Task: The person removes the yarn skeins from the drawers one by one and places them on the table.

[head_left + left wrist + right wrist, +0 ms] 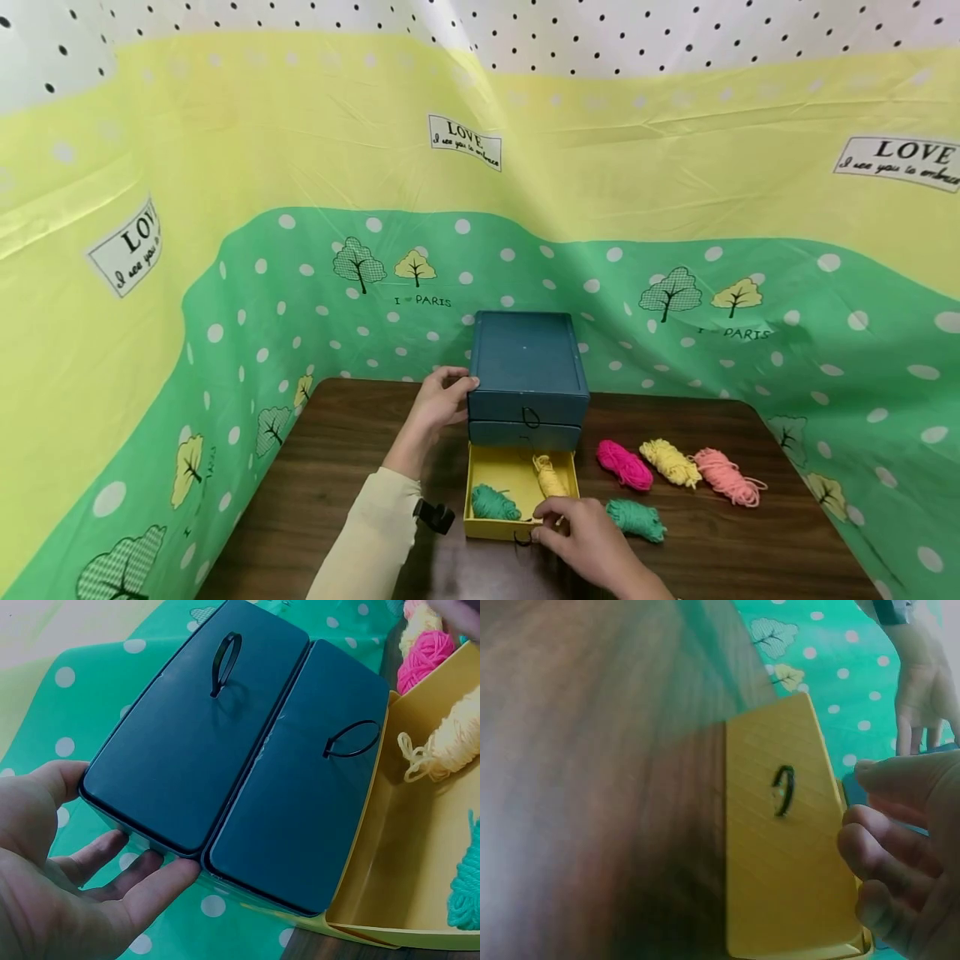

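A blue drawer box (528,354) stands on the table with its bottom yellow drawer (487,530) pulled out. My left hand (440,396) touches the box's left side, its fingers fairly straight along the edge in the left wrist view. Over the drawer's front right corner is my right hand (588,537), fingers loosely bent with nothing visible between them. Inside the drawer lie a green yarn skein (495,503) at the left and a pale yellow yarn skein (550,477) at the right. A black loop handle (784,791) sticks out from the drawer front.
Right of the drawer, on the brown table (720,558), lie a magenta skein (625,465), another yellow skein (671,462), a pink skein (727,477) and another green skein (636,520). A patterned curtain (525,275) hangs behind the box.
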Motion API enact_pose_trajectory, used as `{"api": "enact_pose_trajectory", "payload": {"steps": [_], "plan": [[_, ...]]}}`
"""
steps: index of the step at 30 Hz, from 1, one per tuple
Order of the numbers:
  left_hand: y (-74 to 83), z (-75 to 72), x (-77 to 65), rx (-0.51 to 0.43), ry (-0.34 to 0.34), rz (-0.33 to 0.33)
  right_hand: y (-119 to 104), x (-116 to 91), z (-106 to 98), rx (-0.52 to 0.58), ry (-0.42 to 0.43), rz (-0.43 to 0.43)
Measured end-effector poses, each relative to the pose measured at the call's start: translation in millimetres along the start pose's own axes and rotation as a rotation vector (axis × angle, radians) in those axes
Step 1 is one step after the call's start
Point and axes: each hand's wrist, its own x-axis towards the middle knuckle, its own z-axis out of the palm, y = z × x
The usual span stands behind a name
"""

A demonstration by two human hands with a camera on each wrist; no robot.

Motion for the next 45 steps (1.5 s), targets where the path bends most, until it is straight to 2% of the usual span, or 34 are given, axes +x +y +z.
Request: {"api": "enact_pose_trajectory", "payload": {"steps": [2,6,13,19,26,29,33,36,39,45], "plan": [[0.3,0.0,-0.2,0.000,0.000,-0.002,0,4,-2,-0.044,0.038,0.003],[0.2,0.2,0.0,0.002,0.000,-0.005,2,12,-4,-0.125,0.102,0.063],[-1.1,0.5,0.3,0.008,0.001,0.001,10,25,-2,-0.163,0.159,0.181],[0.0,0.0,-0.4,0.009,0.006,0.002,15,36,-2,-0.193,0.146,0.208],[-2.0,-0.4,1.1,0.009,0.005,0.002,14,45,-1,-0.294,0.111,0.233],[-2.4,-1.0,1.2,0.009,0.005,0.001,14,48,1,-0.287,0.090,0.243],[-1.8,-1.2,0.4,0.008,0.001,0.004,14,50,4,-0.263,0.086,0.199],[-1.0,-1.1,0.2,0.007,-0.001,0.008,15,52,7,-0.269,0.125,0.158],[-0.2,-0.9,0.1,0.008,-0.002,0.006,18,53,8,-0.287,0.156,0.152],[1.0,-0.3,-0.6,0.006,0.001,0.003,21,56,8,-0.263,0.069,0.184]]}}
